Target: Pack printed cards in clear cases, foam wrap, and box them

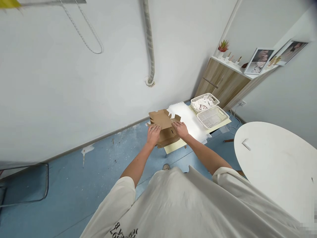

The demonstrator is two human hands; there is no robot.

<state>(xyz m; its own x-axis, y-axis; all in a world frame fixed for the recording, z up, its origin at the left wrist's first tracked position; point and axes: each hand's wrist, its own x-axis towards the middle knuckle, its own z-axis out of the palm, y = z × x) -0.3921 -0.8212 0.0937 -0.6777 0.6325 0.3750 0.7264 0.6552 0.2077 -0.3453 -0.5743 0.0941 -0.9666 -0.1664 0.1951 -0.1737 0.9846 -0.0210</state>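
Note:
A brown cardboard box point(162, 119), partly unfolded with its flaps sticking out, lies at the near left end of a low table. On its left side my left hand point(154, 133) grips the cardboard edge, fingers bent over it. My right hand point(180, 129) holds the right side by a flap, fingers closed on it. More flat brown cardboard shows below the box, near the table's front. A bright white sheet point(187, 115) covers the table beside the box.
Two white plastic baskets stand at the table's far end: one basket point(216, 98) holds small packets, the other basket point(224, 114) looks see-through-bottomed. A round white table point(277, 158) is at right, a wooden cabinet point(218, 77) behind. A dark folding chair point(27, 185) stands at left.

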